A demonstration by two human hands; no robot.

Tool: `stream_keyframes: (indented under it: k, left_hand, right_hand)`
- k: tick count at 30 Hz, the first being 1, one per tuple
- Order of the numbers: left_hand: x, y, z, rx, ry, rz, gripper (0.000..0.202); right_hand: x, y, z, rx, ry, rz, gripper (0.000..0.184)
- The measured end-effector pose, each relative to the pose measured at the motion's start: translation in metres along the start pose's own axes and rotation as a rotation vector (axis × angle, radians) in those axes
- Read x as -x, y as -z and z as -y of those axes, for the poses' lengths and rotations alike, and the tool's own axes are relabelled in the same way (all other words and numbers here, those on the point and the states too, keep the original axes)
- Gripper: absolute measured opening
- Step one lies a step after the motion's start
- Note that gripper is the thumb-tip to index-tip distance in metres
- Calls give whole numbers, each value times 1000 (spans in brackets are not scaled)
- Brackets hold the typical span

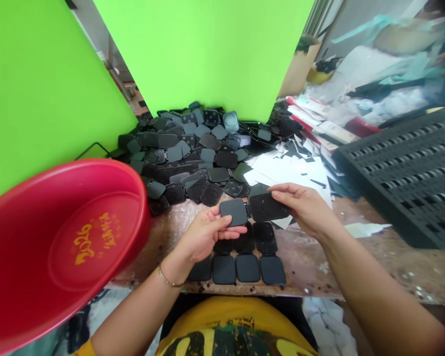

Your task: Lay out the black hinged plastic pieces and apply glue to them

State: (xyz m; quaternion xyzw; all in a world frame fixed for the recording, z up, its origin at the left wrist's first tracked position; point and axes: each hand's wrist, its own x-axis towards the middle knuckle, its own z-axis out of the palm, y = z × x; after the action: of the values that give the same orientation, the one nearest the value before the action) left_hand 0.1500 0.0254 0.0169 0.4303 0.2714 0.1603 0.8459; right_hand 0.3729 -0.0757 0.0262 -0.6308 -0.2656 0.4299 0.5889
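A black hinged plastic case (234,212) lies unfolded between my two hands, above the table. My left hand (203,232) grips its smooth square half, thumb on top and fingers underneath. At the other end, my right hand (296,202) pinches the patterned half by its outer corner. Below them several similar open black cases (247,268) lie side by side in a row near the table's front edge, partly hidden by my left hand. A large heap of black cases (185,153) spreads just beyond my hands.
On the left stands a big red plastic basin (133,222) with yellow lettering. White paper sheets (282,173) lie right of the heap. A black slotted crate (400,178) sits at the right, with plastic bags (385,74) behind it. Bright green panels (207,54) rise at the back.
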Motion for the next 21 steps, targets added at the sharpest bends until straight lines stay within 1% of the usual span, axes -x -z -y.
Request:
stream_keyframes:
  k: [2,4,5,6,7,8,9,10,12,13,14,15,16,18,21]
  left_hand:
    - [0,-8,12,57,-35,-54,37]
    - [1,-20,33,113,-93,-144,36]
    - [2,-27,47,121,-112,-184,36]
    - [4,-33,61,103,-107,-196,35]
    - [6,-37,74,43,-83,-186,34]
    - [10,-39,86,-76,-57,-139,32]
    - [13,-39,94,-249,-69,-75,32]
    - [16,-37,100,-468,-136,-12,31]
    - [20,-29,102,-969,-367,127,35]
    - [19,-25,100,-1207,-486,189,38]
    - [16,-23,98,-1416,-575,244,44]
    - [12,-21,97,-1587,-626,288,52]
    - [8,-21,97,-1719,-646,308,58]
    - [-3,-22,102,-1877,-645,292,65]
    - [-14,-23,112,-1935,-637,264,64]
  right_hand:
    - [8,-9,-12,-149,-42,-9,45]
    - [23,-22,-27,-264,-78,4,44]
    - [32,-26,-35,-300,-93,-11,43]
    - [40,-27,-44,-318,-88,-71,43]
    - [49,-24,-51,-306,-70,-125,44]
    - [56,-17,-58,-262,-45,-177,45]
    - [62,-5,-64,-188,-19,-209,46]
    - [67,11,-70,-87,-4,-213,48]
    - [72,46,-78,110,-35,-196,57]
    - [72,62,-82,213,-69,-154,59]
    - [72,74,-86,292,-77,-135,59]
    - [70,82,-89,357,-83,-114,58]
    - [69,86,-93,407,-83,-100,58]
    - [65,84,-99,453,-78,-90,59]
    - [61,71,-107,466,-81,-103,63]
